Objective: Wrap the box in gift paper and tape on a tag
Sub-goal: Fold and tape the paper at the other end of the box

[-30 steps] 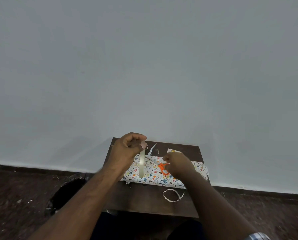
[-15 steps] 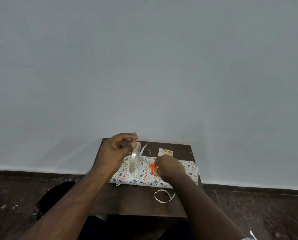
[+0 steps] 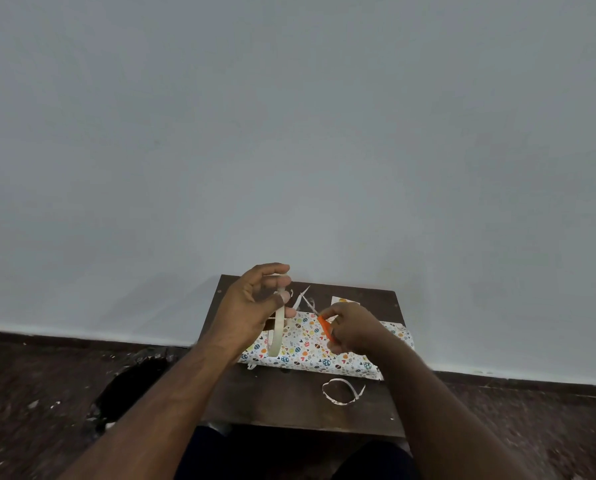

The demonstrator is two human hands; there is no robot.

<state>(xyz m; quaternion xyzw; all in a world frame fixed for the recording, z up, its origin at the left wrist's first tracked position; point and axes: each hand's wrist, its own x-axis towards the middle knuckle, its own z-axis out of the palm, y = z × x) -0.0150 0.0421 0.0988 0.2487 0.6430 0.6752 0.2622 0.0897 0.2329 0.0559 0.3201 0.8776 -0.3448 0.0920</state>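
Note:
A box wrapped in white paper with small coloured prints (image 3: 310,351) lies across a small dark wooden table (image 3: 289,403). My left hand (image 3: 251,306) holds a roll of clear tape (image 3: 278,327) upright above the box's left end, thumb and fingers round its top. My right hand (image 3: 352,327) grips orange-handled scissors (image 3: 320,322) over the box, blades pointing up and left towards the tape. A small tag with yellow marks (image 3: 341,301) lies on the table behind my right hand, partly hidden.
A curled strip of cut paper (image 3: 341,393) lies on the table's near side. More thin scraps (image 3: 303,296) sit at the back edge. A pale wall rises right behind the table. The floor is dark, with a black patch (image 3: 130,389) at the left.
My left hand has tilted the tape roll and spread its fingers a little. My right hand with the scissors stays over the box, blades now nearer the tape. The camera shifted slightly.

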